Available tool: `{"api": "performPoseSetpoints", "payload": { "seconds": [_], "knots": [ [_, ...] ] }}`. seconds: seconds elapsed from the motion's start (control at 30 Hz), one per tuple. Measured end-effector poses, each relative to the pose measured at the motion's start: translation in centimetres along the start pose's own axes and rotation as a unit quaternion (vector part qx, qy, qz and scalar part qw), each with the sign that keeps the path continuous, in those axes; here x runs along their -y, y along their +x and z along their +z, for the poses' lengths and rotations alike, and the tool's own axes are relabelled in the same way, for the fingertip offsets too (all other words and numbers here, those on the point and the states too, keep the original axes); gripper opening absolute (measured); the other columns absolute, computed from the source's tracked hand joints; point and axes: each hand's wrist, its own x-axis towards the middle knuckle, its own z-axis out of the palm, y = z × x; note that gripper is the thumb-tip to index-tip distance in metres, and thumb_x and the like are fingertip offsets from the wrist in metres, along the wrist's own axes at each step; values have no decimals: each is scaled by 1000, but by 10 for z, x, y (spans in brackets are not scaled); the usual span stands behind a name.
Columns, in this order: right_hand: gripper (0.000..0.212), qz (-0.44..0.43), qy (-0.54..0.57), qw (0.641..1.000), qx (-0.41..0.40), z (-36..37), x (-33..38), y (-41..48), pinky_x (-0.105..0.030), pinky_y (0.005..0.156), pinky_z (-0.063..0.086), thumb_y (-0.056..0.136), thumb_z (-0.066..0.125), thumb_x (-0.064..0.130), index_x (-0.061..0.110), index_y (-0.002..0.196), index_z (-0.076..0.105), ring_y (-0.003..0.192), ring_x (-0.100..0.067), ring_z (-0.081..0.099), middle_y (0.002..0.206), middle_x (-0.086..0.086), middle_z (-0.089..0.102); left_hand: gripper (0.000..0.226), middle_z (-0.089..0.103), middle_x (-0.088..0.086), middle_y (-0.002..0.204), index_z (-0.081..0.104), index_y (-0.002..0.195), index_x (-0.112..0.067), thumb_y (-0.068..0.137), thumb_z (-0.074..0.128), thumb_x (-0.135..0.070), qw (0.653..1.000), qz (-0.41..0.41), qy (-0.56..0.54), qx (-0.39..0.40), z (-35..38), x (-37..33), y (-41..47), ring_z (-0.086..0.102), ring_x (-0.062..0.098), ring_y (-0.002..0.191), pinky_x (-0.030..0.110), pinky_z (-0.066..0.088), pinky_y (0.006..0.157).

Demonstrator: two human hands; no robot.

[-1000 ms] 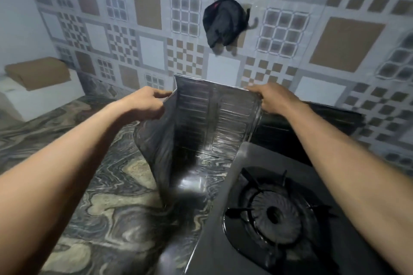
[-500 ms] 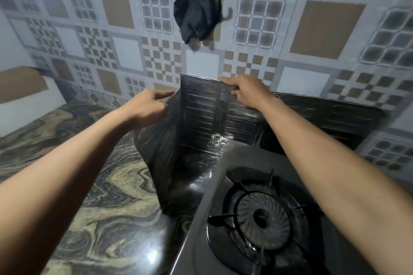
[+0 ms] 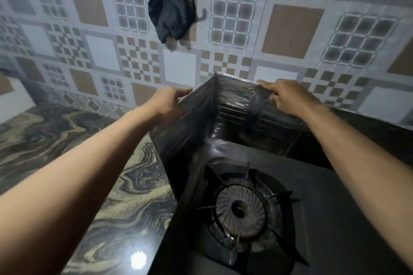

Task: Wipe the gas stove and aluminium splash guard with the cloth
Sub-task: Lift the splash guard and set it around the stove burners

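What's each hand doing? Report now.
Left hand: shut on the guard's side panel.
Right hand: shut on the guard's top edge.

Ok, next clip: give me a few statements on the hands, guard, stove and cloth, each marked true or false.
1. Both hands grip the guard's top edge. True: the left hand holds the side panel of the guard, the right hand the back panel.
2. The right hand holds a cloth. False: the only cloth in view is dark and hangs on the wall.
3. The guard lies flat on the counter. False: it stands folded around the corner of the stove.
4. The burner is unlit. True: no flame shows.
5. A pot sits on the burner. False: it is bare.
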Motion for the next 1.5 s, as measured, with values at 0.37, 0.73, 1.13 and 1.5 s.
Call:
{"api": "performPoseSetpoints", "payload": {
  "seconds": [0.37,0.73,1.13,1.5],
  "knots": [
    [72,-52,-37,995,-76,35,41,29,-43,90,40,88,59,-3,24,152,36,110,-35,46,115,-13,53,55,63,12,133,56,137,-17,84,69,-18,996,-54,64,16,31,-17,4,59,30,120,30,44,93],
    [88,-245,-47,967,-58,41,81,55,-56,119,12,79,77,37,36,152,28,150,-32,8,164,-6,18,12,67,15,83,68,89,-7,81,61,-11,991,-74,92,-57,44,-31,2,62,34,80,32,41,65],
    [69,-278,37,953,-119,73,97,82,-51,119,21,81,76,41,16,138,47,132,-30,44,136,-9,49,30,70,11,104,66,113,-17,83,69,-18,990,-121,68,-31,34,-13,-8,64,32,101,27,40,74],
    [106,-223,-48,963,-142,93,100,80,-60,118,14,72,69,69,20,153,20,142,-34,32,149,-14,38,94,61,18,132,11,157,-30,82,60,-4,990,-63,122,10,39,-18,-14,59,38,116,42,52,93]
  ]
}}
